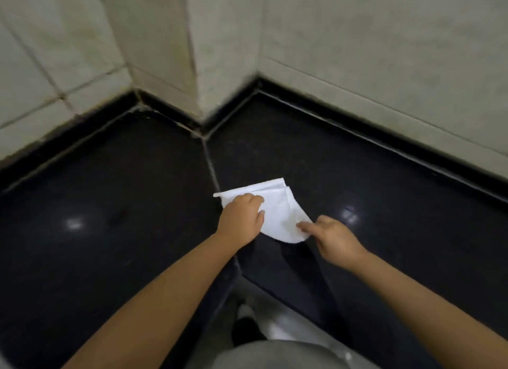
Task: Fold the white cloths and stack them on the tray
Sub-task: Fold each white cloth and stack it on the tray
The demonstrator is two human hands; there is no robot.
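Fingers (254,201) pressing white cloth (277,209), counter (110,176) edge near

White cloth (277,209), part-folded, flat on black surface (123,176).
Small, plain white, doubled over w/ layered edges showing at far right corner; near end rounded, far-left corner pointed. Lies just right of the surface's seam, approx centre of view, well apart from the walls.
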